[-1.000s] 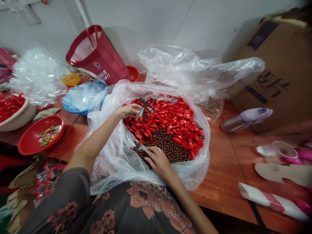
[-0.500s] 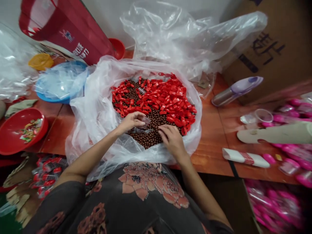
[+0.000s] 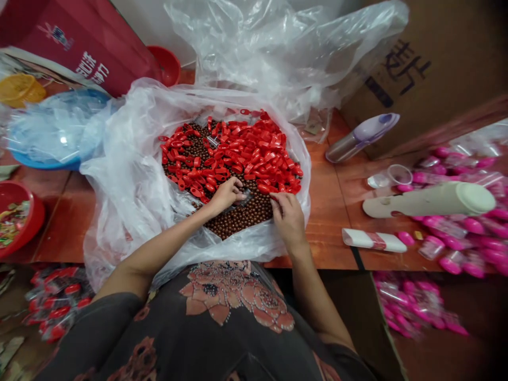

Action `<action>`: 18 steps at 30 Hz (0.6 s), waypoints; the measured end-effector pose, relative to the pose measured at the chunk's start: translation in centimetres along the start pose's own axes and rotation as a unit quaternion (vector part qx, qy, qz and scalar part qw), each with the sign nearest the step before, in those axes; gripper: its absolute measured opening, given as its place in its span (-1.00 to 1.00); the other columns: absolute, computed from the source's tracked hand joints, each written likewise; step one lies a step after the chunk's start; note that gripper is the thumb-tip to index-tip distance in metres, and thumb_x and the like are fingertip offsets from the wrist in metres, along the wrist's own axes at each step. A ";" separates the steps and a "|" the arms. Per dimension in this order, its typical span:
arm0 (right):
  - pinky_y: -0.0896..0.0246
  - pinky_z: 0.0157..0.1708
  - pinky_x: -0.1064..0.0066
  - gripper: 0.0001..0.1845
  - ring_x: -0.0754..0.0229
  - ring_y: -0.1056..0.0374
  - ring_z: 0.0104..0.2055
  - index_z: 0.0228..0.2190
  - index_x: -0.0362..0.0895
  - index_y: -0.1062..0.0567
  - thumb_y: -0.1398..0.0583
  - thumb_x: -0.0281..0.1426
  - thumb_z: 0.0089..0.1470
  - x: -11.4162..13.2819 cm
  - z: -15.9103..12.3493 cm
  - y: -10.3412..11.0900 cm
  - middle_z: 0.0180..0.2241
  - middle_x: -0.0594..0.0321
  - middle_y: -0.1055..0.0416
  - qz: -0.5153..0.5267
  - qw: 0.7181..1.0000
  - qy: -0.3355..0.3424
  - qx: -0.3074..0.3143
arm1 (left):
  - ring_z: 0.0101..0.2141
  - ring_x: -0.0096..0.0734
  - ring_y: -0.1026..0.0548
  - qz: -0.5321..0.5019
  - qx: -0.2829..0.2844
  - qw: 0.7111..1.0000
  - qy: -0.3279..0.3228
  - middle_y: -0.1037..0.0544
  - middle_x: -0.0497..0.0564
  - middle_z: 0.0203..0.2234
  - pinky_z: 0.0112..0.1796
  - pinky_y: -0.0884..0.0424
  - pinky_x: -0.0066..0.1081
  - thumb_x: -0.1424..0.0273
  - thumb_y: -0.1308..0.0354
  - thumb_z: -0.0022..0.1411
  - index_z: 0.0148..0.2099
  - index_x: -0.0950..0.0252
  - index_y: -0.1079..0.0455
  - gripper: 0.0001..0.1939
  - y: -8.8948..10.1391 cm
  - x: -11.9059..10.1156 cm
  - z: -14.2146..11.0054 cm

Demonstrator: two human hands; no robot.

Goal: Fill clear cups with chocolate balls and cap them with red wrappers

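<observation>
My left hand is closed around a small clear plastic container, held low over brown chocolate-like balls. The fingers hide part of the container. Across from it, my right hand has curled fingers at the near edge of a heap of red whistle-like plastic pieces. Its fingertips touch or nearly touch a red piece, and what lies between them cannot be made out. Balls and red pieces lie together in a spread white plastic bag. Another small clear container rests among them.
On the left are a blue basin of clear plastic pieces and a red bowl with colourful bits. A maroon bag stands behind. To the right are a steel-and-lilac flask, a cardboard box, a pale cylinder and pink-capped containers.
My left hand brought the clear container from the far left of the heap nearer and rightward. My right hand moved up and right to the red pieces. The view tilted down and turned right.
</observation>
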State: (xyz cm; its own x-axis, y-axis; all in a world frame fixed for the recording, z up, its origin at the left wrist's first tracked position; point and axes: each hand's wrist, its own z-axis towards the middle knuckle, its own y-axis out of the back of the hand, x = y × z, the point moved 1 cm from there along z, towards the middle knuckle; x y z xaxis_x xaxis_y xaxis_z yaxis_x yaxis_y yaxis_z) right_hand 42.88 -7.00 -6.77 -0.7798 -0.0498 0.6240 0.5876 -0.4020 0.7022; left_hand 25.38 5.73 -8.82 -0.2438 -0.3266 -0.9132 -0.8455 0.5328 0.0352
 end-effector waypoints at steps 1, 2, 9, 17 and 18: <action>-0.30 0.02 0.10 -0.69 0.04 -0.33 -0.05 -0.05 -0.11 -0.48 -0.03 -0.37 0.28 -0.1 0.1 0.0 -0.13 0.05 -0.41 0.001 1.000 -0.004 -0.004 | -0.55 -0.50 -0.45 -0.019 -0.003 1.000 -0.009 -0.45 -0.17 -0.58 -0.41 -0.40 -0.47 0.61 -0.30 -0.04 -0.22 0.28 -0.23 -0.63 -0.2 0.2 0.0; -0.29 0.02 0.11 -0.69 0.05 -0.33 -0.04 -0.05 -0.11 -0.48 -0.02 -0.37 0.28 -0.2 0.2 0.0 -0.13 0.05 -0.40 0.001 1.000 -0.007 -0.007 | -0.53 -0.50 -0.46 -0.036 -0.005 0.999 -0.017 -0.46 -0.17 -0.56 -0.39 -0.41 -0.47 0.61 -0.30 -0.05 -0.19 0.28 -0.23 -0.61 -0.4 0.4 0.0; -0.31 0.02 0.10 -0.70 0.06 -0.33 -0.03 -0.04 -0.04 -0.46 -0.02 -0.39 0.28 -0.2 0.6 -0.1 -0.12 0.10 -0.38 -0.003 1.000 -0.014 -0.003 | -0.44 -0.52 -0.50 -0.117 0.007 0.992 -0.042 -0.48 -0.13 -0.43 -0.29 -0.45 -0.44 0.53 -0.36 -0.10 0.00 0.30 -0.31 -0.43 0.4 0.2 -1.5; -0.33 0.01 0.11 -0.67 0.08 -0.35 -0.02 0.01 0.01 -0.47 -0.05 -0.36 0.28 1.6 1.4 -0.4 -0.09 0.11 -0.38 0.039 0.999 0.003 0.006 | -0.23 -0.41 -0.54 -0.135 0.033 0.989 -0.042 -0.59 0.07 -0.17 -0.15 -0.47 -0.38 0.47 -0.36 -0.02 -0.03 0.33 -0.51 -0.56 1.5 -1.5 -5.6; -0.33 0.02 0.12 -0.66 0.10 -0.36 -0.02 0.02 0.04 -0.47 -0.04 -0.36 0.29 2.2 1.7 -0.5 -0.10 0.13 -0.39 0.057 0.998 0.022 0.019 | -0.23 -0.40 -0.54 -0.132 0.034 0.990 -0.034 -0.60 0.07 -0.17 -0.14 -0.47 -0.37 0.48 -0.36 -0.01 -0.03 0.33 -0.52 -0.57 1.6 -1.5 -6.1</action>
State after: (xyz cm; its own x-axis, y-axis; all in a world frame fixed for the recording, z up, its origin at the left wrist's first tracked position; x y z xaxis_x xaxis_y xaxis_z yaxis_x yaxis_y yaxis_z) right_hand 41.27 -5.34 -5.18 -0.7150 -0.1332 0.6863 0.6806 -0.3569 0.6398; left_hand 21.51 2.35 -4.89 0.0168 -0.4093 -0.9122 -0.8411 0.4876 -0.2342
